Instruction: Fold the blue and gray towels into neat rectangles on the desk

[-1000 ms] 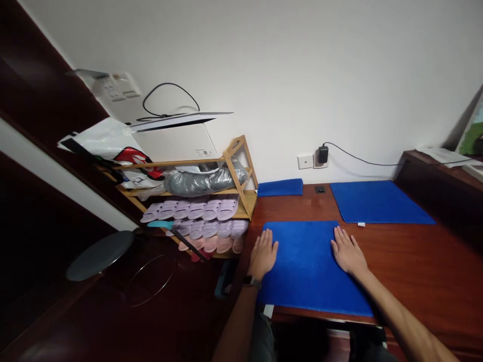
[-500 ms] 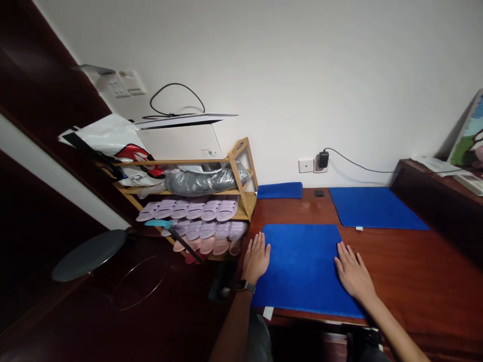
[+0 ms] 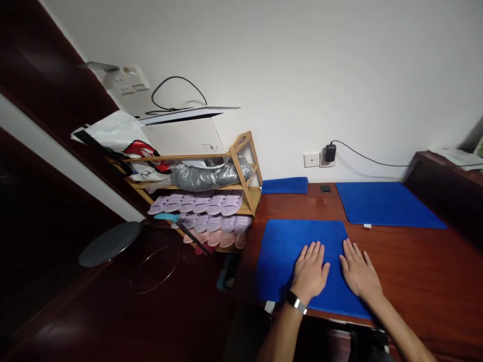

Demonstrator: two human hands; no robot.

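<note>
The step in hand looks like smoothing the near blue cloth, which lies unfolded on the table in front of the person. Both hands are palm down with fingers extended, gripping nothing: the left hand rests on the cloth's right half, and the right hand straddles its right edge, partly on bare wood. The next move seems to call for light, even pressure from the left palm while the right hand steadies that edge (too hard a push could shift the whole piece).

As for edges, the cloth's near side lies close to the table's front edge, where a white tag sticks out at the left corner. To the left, only a narrow strip of wood separates it from the table's side, with the shoe rack beyond. A bare band divides it from the folded blue cloth by the wall and the far blue cloth. The widest free room is to the right.
</note>
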